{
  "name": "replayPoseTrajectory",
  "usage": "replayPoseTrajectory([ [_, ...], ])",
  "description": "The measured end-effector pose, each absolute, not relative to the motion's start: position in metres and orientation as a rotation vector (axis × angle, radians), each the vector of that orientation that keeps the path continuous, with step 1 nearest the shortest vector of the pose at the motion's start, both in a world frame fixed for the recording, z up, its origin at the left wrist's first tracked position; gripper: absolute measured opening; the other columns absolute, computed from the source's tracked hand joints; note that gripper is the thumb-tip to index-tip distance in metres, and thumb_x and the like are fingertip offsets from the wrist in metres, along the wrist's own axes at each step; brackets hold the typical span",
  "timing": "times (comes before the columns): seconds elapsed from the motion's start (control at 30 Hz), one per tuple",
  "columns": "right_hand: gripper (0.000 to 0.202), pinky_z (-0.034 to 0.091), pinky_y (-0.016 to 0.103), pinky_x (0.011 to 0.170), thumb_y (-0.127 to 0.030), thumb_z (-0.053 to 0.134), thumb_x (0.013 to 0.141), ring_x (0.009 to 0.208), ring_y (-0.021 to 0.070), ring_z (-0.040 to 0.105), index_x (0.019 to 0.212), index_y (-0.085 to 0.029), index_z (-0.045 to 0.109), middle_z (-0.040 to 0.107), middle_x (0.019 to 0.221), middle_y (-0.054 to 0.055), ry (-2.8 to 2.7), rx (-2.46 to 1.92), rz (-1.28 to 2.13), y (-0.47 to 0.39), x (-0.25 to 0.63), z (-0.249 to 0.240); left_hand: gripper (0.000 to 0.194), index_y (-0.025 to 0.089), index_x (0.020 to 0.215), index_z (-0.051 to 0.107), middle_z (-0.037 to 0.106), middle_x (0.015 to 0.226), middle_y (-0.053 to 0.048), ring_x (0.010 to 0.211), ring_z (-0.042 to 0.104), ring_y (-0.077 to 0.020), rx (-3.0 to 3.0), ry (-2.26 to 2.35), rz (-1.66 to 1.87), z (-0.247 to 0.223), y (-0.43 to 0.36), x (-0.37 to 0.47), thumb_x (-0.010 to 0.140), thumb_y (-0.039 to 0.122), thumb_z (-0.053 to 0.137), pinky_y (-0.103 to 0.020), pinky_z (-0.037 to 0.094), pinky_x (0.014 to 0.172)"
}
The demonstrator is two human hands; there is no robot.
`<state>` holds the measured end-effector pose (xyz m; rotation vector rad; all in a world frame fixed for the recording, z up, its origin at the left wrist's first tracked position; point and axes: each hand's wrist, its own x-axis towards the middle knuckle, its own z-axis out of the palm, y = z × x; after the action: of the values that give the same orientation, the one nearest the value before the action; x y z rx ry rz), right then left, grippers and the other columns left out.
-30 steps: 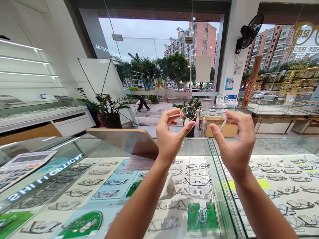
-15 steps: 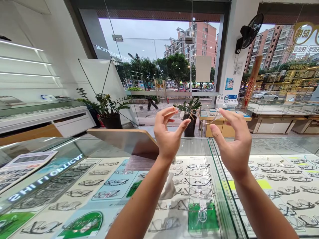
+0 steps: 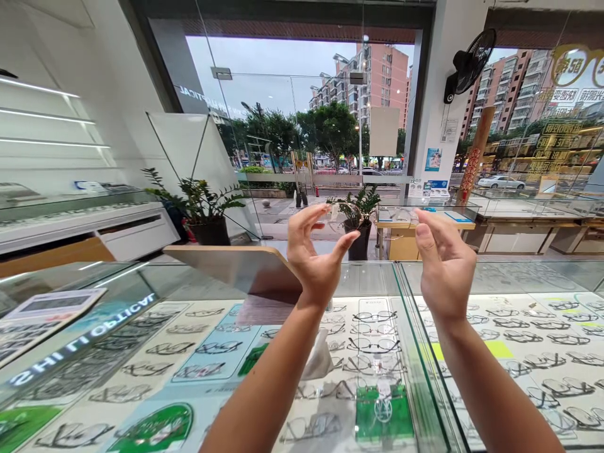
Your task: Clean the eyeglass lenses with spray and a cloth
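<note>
A pair of thin-rimmed eyeglasses [image 3: 348, 216] is held up at chest height between my two hands, its clear lenses hard to make out against the background. My left hand [image 3: 312, 248] has its fingertips at the left end of the frame; its thumb is stretched out below the rim, away from the fingers. On the other side, my right hand [image 3: 444, 267] pinches the right end between thumb and forefinger. Below both forearms lies a glass display case [image 3: 377, 286] with rows of eyeglasses in it. A white crumpled cloth [image 3: 319, 356] shows beside my left forearm.
A wood-edged board [image 3: 231, 264], apparently a mirror, stands tilted on the counter left of my hands. At far left lies a calculator [image 3: 59, 305]. Potted plants [image 3: 207, 207] stand beyond, before the shop window. A black fan [image 3: 469, 63] hangs on the pillar.
My right thumb has moved up and closed against the forefinger. The eyeglasses have turned, their lenses now facing me more. My left hand has shifted slightly left.
</note>
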<state>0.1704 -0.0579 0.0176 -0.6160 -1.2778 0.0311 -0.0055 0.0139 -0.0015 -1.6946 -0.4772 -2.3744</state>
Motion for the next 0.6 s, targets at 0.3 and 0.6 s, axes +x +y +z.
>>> replayPoseTrajectory([
  [0.3, 0.022, 0.057, 0.049, 0.110, -0.042, 0.077, 0.091, 0.117, 0.0233, 0.075, 0.106, -0.029, 0.084, 0.081, 0.117, 0.004, -1.142, -0.604, 0.435, -0.044, 0.176, 0.018, 0.061, 0.024, 0.128, 0.063, 0.069, 0.117, -0.005, 0.109, 0.067, -0.0228, -1.494, -0.386, -2.100, 0.003, 0.002, -0.005, 0.077, 0.037, 0.094, -0.038, 0.058, 0.091],
  [0.6, 0.021, 0.061, 0.045, 0.107, -0.040, 0.080, 0.089, 0.108, 0.0208, 0.077, 0.105, -0.028, 0.084, 0.083, 0.113, 0.003, -1.114, -0.558, 0.459, -0.048, 0.174, 0.019, 0.061, 0.024, 0.127, 0.060, 0.066, 0.118, -0.006, 0.110, 0.068, -0.0241, -1.487, -0.358, -2.067, 0.002, 0.008, -0.007, 0.079, 0.045, 0.091, -0.041, 0.059, 0.093],
])
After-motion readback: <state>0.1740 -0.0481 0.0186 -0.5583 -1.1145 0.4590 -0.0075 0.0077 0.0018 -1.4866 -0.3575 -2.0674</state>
